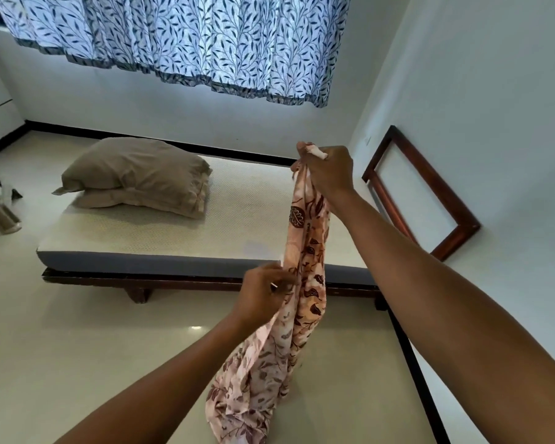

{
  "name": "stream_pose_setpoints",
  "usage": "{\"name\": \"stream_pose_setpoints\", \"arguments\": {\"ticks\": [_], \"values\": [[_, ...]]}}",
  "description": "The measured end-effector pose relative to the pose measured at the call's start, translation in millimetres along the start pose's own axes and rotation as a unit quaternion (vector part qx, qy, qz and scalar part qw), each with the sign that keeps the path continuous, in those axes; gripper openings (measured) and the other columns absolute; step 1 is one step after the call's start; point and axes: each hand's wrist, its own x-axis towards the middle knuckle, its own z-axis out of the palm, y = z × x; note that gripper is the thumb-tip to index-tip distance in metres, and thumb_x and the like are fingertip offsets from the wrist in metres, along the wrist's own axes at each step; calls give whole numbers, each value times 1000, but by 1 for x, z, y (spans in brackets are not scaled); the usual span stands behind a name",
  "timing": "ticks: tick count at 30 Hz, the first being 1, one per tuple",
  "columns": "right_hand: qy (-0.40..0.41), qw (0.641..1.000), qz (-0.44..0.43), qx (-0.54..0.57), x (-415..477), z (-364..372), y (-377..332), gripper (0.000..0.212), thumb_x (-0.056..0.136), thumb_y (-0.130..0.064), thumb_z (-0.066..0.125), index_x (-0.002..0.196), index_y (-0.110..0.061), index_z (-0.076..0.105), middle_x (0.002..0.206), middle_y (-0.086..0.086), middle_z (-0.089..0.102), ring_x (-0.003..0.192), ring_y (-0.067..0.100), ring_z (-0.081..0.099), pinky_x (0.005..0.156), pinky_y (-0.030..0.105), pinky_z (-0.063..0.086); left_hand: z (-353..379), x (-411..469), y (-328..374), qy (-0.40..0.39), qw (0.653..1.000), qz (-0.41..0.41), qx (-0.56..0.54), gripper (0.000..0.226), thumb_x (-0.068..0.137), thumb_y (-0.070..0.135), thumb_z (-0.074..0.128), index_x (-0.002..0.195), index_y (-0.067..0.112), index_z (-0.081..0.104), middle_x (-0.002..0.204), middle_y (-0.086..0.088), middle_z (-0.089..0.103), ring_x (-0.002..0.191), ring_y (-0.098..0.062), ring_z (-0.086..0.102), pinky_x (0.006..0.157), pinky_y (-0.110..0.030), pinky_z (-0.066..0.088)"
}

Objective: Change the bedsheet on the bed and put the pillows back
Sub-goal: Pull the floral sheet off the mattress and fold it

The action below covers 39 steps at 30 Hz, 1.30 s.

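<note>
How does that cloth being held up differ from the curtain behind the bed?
The curtain is pale blue with dark leaf sprigs; the sheet is pink-peach with brown leaves. The curtain hangs spread in pleats; the sheet is bunched into a rope, gripped by the right hand at the top and the left hand lower down. Both are leaf-patterned fabrics.

Bedsheet (305, 251): thin soft cloth, floral print, matt. Mattress (237, 203): white dotted-texture fabric top, grey fabric side. Pillows (135, 168): taupe matt cloth, creased. Bed frame (173, 280): dark wood. Floor (77, 331): smooth glossy tile. Curtain (205, 43): thin leaf-print cloth. Wall frame (455, 219): reddish-brown wood, slight sheen.
</note>
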Motion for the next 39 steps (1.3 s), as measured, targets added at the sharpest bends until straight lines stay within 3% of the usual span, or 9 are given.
{"name": "stream_pose_setpoints", "arguments": {"ticks": [3, 7, 13, 18, 23, 28, 33, 36, 39], "values": [[1, 1000, -8, -13, -1, 4, -3, 39, 96, -38, 69, 72, -9, 81, 64, -2, 75, 61, 8, 72, 70, 21, 56, 26, 2, 1, 40, 999, -5, 26, 21, 87, -2, 72, 101, 10, 81, 102, -4, 74, 85, -13, 70, 77, -12, 54], [19, 1000, 0, -19, -2, 6, -1, 45, 92, -44, 72, 70, -5, 77, 67, 9, 75, 67, 21, 74, 70, 39, 59, 33, 13, -1, 136, 986, -89, 27, 24, 88, 0, 68, 108, 9, 78, 107, -7, 72, 90, -19, 66, 81, -19, 52], [23, 1000, -12, -2, -5, 3, -8, 48, 92, -40, 74, 61, -4, 71, 63, 11, 72, 64, 25, 72, 68, 38, 57, 43, 20, 2, 172, 980, -89, -43, 23, 88, 22, 78, 108, 11, 78, 107, 1, 72, 90, -12, 68, 83, -32, 60], [22, 999, -32, -14, -6, -2, -12, 46, 92, -39, 74, 57, -10, 69, 59, 6, 70, 57, 17, 69, 60, 27, 51, 51, 26, 13, 230, 969, -83, -36, 17, 89, 16, 76, 104, 9, 79, 98, -2, 77, 81, -13, 69, 79, -32, 60], [24, 998, -37, -52, 2, -10, -3, 52, 93, -39, 73, 47, -25, 54, 40, -15, 51, 41, -4, 51, 51, 14, 38, 45, 19, 5, 219, 973, -68, 0, 15, 93, 11, 71, 105, 11, 79, 90, -1, 79, 72, -11, 71, 70, -31, 61], [19, 996, -41, -83, 6, -17, 21, 53, 92, -42, 73, 47, -23, 53, 44, -13, 50, 44, -2, 49, 51, 20, 36, 16, -5, -17, 143, 983, 40, 109, 13, 93, 7, 64, 86, 4, 74, 73, -4, 68, 58, -18, 59, 53, -39, 51], [-88, 986, -36, -135, -1, -26, 55, 60, 93, -47, 71, 55, -3, 57, 51, 5, 47, 48, 13, 46, 50, 26, 30, -43, -31, -38, 25, 943, 194, 268, 17, 94, 10, 61, 80, 4, 68, 71, -7, 63, 56, -22, 54, 54, -37, 50], [-178, 977, -23, -118, -6, -26, 69, 63, 90, -53, 72, 56, -3, 56, 55, 8, 47, 51, 15, 45, 55, 28, 31, -78, -34, -50, 30, 940, 179, 288, 27, 98, 18, 56, 79, 5, 69, 70, -5, 64, 53, -20, 55, 51, -39, 53], [-261, 960, -10, -97, -12, -23, 70, 56, 88, -52, 74, 54, -12, 55, 56, 8, 49, 51, 16, 45, 57, 27, 33, -103, -34, -53, 103, 967, 99, 212, 34, 99, 29, 53, 91, 6, 76, 71, -3, 69, 53, -16, 60, 49, -38, 53]]}}
